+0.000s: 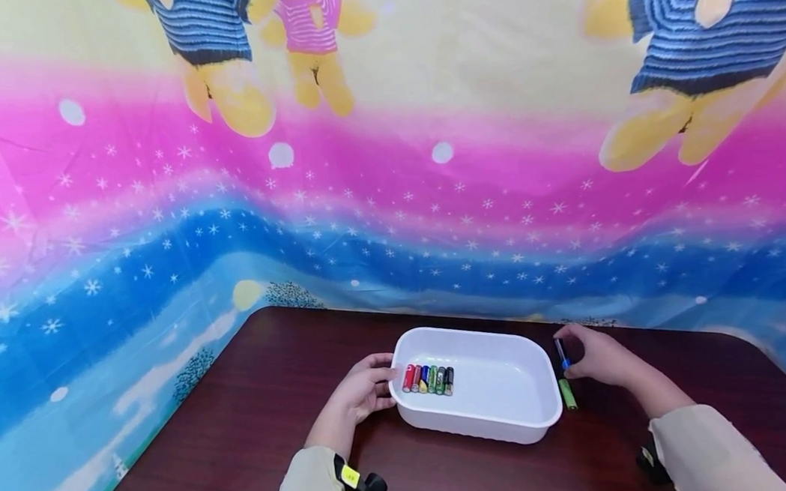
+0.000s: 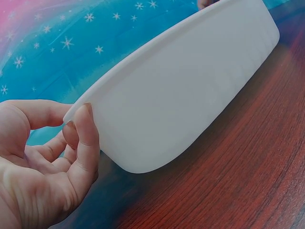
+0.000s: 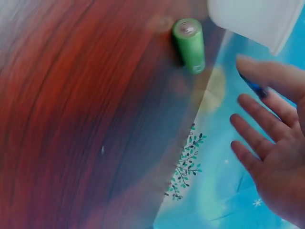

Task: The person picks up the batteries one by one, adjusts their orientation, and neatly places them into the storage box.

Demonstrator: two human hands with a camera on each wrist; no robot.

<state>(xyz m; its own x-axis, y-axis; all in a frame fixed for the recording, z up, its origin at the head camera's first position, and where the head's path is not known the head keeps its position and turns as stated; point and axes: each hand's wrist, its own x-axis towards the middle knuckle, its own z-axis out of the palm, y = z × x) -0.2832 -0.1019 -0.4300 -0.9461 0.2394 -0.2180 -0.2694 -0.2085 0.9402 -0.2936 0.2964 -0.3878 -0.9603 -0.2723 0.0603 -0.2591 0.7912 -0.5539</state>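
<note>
A white plastic tub (image 1: pixel 478 420) stands on the table, with a row of several batteries (image 1: pixel 428 379) in red, blue, green and dark colours lying side by side at its left end. My left hand (image 1: pixel 368 388) grips the tub's left rim; in the left wrist view its thumb and fingers pinch the edge (image 2: pixel 78 107). To the right of the tub, my right hand (image 1: pixel 601 354) pinches a dark battery with a blue part (image 1: pixel 562 351) between thumb and index finger. Its other fingers are spread in the right wrist view. A green battery (image 3: pixel 191 47) lies on the table just below it.
The dark reddish wood table (image 1: pixel 242 427) has rounded far corners. Behind it hangs a printed cloth (image 1: pixel 388 163) with snowflakes and bears, close against the table's back edge. A black wrist camera (image 1: pixel 363 486) sits on the left sleeve.
</note>
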